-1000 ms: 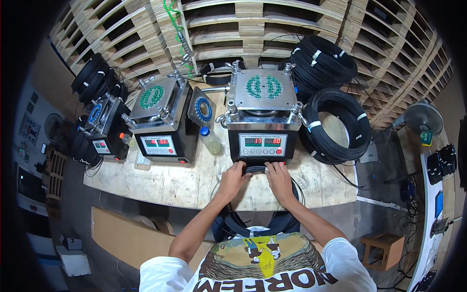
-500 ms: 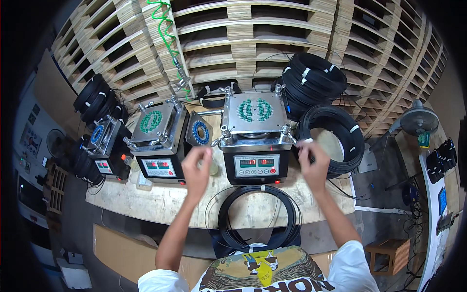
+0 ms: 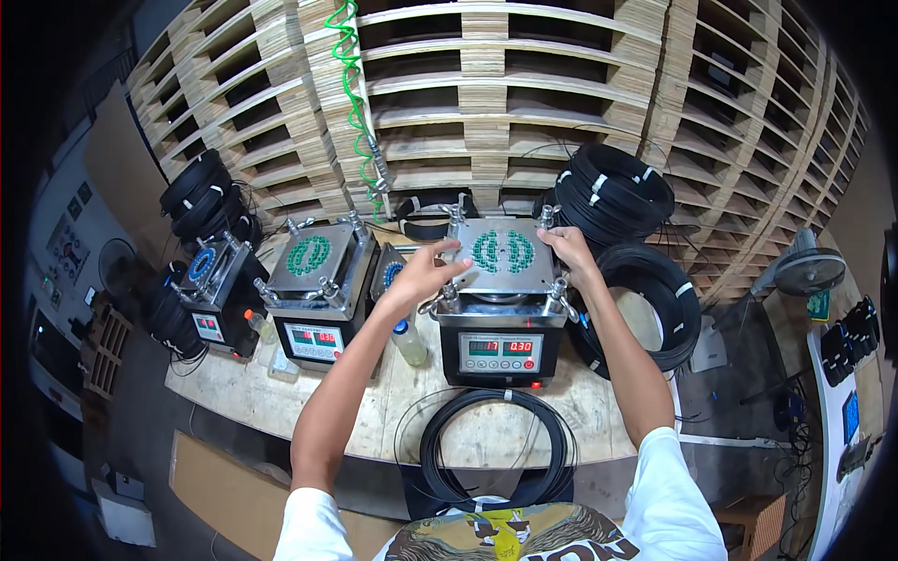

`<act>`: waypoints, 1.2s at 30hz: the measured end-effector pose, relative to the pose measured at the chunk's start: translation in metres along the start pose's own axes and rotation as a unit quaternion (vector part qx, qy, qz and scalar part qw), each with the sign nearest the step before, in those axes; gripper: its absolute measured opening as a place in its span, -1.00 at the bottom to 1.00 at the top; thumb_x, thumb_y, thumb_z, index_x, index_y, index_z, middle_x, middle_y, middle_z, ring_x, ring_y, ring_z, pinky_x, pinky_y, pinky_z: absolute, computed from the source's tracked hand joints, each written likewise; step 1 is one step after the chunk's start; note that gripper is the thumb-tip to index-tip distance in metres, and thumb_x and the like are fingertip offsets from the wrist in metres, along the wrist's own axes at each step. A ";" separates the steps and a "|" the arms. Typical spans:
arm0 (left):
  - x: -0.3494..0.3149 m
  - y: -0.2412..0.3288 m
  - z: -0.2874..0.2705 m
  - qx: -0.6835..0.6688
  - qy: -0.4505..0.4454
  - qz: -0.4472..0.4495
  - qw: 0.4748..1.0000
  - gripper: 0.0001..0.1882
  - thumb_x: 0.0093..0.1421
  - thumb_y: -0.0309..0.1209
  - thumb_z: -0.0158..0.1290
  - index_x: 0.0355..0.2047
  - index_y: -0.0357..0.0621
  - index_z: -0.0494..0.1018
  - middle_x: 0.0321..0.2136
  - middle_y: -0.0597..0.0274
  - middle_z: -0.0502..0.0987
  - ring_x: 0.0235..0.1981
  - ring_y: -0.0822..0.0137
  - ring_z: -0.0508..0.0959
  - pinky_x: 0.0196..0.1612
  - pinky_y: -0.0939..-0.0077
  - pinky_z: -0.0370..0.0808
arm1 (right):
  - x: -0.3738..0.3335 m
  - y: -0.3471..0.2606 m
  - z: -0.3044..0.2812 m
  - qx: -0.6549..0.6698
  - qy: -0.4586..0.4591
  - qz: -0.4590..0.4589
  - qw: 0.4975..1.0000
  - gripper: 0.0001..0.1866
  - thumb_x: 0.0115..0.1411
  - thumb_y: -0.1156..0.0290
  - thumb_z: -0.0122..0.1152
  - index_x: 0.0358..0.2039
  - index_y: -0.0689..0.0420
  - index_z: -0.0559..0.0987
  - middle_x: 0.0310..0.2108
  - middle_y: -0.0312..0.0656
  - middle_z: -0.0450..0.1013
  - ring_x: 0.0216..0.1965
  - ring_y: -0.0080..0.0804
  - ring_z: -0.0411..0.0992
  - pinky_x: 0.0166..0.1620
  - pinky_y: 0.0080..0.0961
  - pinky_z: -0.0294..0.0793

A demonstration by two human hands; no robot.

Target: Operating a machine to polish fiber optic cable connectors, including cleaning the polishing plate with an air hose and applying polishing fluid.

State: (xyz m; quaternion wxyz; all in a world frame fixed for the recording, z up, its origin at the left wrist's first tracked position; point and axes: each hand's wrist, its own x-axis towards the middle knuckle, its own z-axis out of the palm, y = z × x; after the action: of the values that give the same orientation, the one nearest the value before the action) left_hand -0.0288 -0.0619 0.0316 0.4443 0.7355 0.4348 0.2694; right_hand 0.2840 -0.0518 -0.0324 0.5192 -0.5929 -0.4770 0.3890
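Observation:
A square metal plate (image 3: pixel 486 282) with a ring of green fittings (image 3: pixel 503 252) tops the black machine (image 3: pixel 452 373) in front of me. My left hand (image 3: pixel 428 273) reaches over the plate's left edge, thumb and fingers apart, with nothing seen between them. At the far right corner, my right hand (image 3: pixel 571 252) has its fingers drawn together beside a metal clamp post (image 3: pixel 548 216). Whether it grips the post or the plate's edge is hidden. Below the hands, a lit red display panel (image 3: pixel 500 352) faces me.
Two similar machines stand leftward, one with green fittings (image 3: pixel 310 255), one with a blue ring (image 3: pixel 201 264). A blue-capped bottle (image 3: pixel 409 344) sits beside my machine. Black cable coils (image 3: pixel 613 198) are stacked right; another coil (image 3: pixel 432 467) lies at the front edge. Wooden pallets (image 3: pixel 484 103) rise behind.
Both hands have moved forward from beside the machine's front to the plate's sides. My left hand has opened out. The red digits on the display have changed, and the head view has shifted.

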 end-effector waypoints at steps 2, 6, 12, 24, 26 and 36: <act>-0.002 -0.003 0.005 -0.008 0.010 0.031 0.999 -0.26 0.22 -0.05 0.27 0.24 -0.32 0.40 -0.21 0.01 0.63 -0.22 0.35 0.58 -0.10 0.45 0.50 | -0.001 -0.001 -0.001 0.039 -0.009 0.012 0.999 -0.70 0.30 0.23 0.28 -0.47 0.19 0.64 -0.57 -0.38 0.48 -0.57 -0.64 0.30 -0.49 -0.54 0.25; 0.002 -0.010 0.005 -0.029 -0.003 -0.009 1.000 -0.29 0.24 -0.05 0.25 0.24 -0.28 0.42 -0.34 0.20 0.57 -0.37 0.46 0.46 -0.27 0.52 0.42 | 0.000 -0.002 -0.002 0.034 0.003 0.005 0.999 -0.72 0.31 0.26 0.27 -0.44 0.21 0.65 -0.54 -0.35 0.51 -0.55 -0.63 0.33 -0.44 -0.54 0.29; -0.004 -0.004 -0.005 -0.013 -0.015 0.018 1.000 -0.42 0.39 -0.03 0.06 0.23 -0.20 0.41 -0.42 0.28 0.51 -0.44 0.51 0.44 -0.36 0.56 0.44 | -0.004 -0.009 -0.014 -0.060 0.021 -0.041 0.997 -0.66 0.34 0.20 0.23 -0.39 0.24 0.63 -0.55 -0.32 0.50 -0.56 -0.62 0.33 -0.45 -0.56 0.30; 0.065 -0.012 -0.005 -0.083 -0.003 -0.068 0.994 -0.38 0.34 -0.05 0.13 0.21 -0.19 0.27 -0.34 0.21 0.55 -0.56 0.41 0.60 -0.54 0.48 0.60 | 0.065 0.002 -0.038 0.122 0.026 0.083 0.989 -0.65 0.34 0.03 0.24 -0.39 0.02 0.46 -0.57 -0.48 0.30 -0.66 -0.72 0.10 -0.62 -0.71 0.03; 0.060 -0.006 -0.001 -0.042 0.016 -0.058 0.997 -0.36 0.31 -0.12 0.18 0.25 -0.20 0.24 -0.35 0.20 0.55 -0.55 0.41 0.60 -0.54 0.49 0.59 | 0.064 0.008 -0.042 0.236 -0.064 0.040 0.969 -0.70 0.37 0.08 0.22 -0.36 0.03 0.50 -0.54 -0.48 0.34 -0.63 -0.73 0.12 -0.59 -0.72 0.02; 0.066 -0.021 -0.003 -0.072 0.038 -0.052 0.995 -0.26 0.28 -0.18 0.23 0.33 -0.21 0.15 0.01 0.04 0.53 -0.46 0.41 0.61 -0.52 0.47 0.57 | 0.073 0.025 -0.020 0.123 0.149 -0.130 0.973 -0.72 0.27 0.30 0.34 -0.22 0.30 0.63 -0.50 -0.26 0.57 -0.51 -0.60 0.48 -0.50 -0.61 0.41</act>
State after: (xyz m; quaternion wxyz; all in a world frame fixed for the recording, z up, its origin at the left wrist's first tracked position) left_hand -0.0075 0.0022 0.0152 0.4927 0.6670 0.4686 0.3045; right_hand 0.3249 0.0143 -0.0514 0.6995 -0.5087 -0.4155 0.2816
